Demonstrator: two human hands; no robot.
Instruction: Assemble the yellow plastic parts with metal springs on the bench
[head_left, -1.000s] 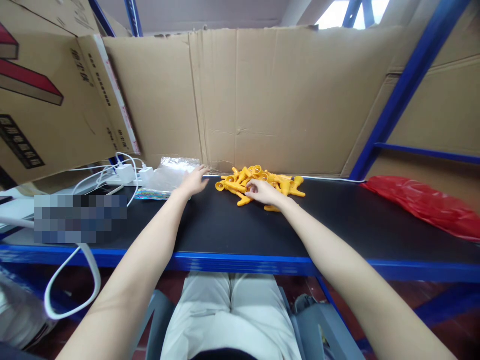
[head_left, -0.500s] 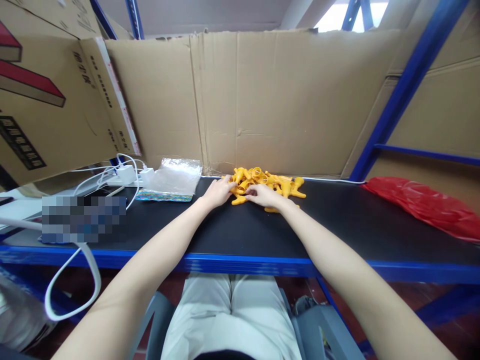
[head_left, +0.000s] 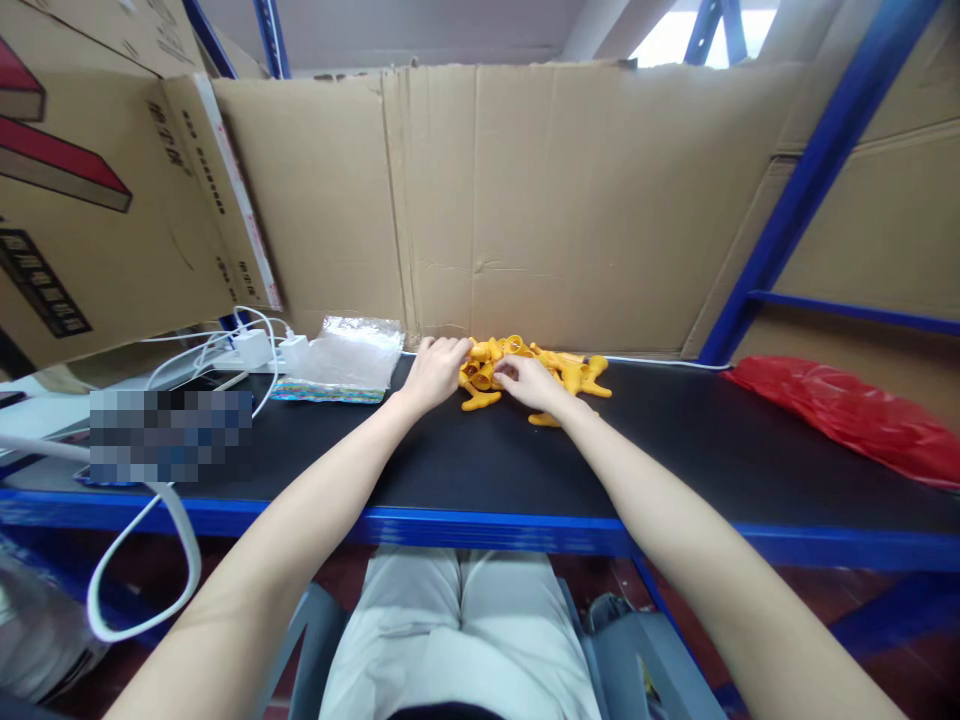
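Note:
A pile of yellow hollow plastic pieces (head_left: pixel 574 372) lies on the black tabletop against the cardboard. They have round, cup-like openings and branching, leg-like ends. My left hand (head_left: pixel 435 374) is at the pile's left edge, its fingers curled over and closed at a yellow piece that they partly hide. Bent inward over the front middle of the heap, my right hand (head_left: pixel 531 384) has its thumb and fingers drawn together beside a round opening. What lies between those fingertips is too small to make out. One loose yellow piece (head_left: pixel 480 401) rests in front, between the hands.
Left of the pile lies a stack of clear plastic bags (head_left: pixel 341 358). White chargers and cables (head_left: pixel 253 348) sit farther left, near a blurred-out item (head_left: pixel 171 436). A red plastic bag (head_left: pixel 847 405) lies at the right. Cardboard (head_left: pixel 585 210) stands behind; a blue rail (head_left: pixel 495 530) edges the front.
My left hand has shifted slightly left and its knuckles have risen. My right hand has moved a little up and right, uncovering more of the front yellow piece.

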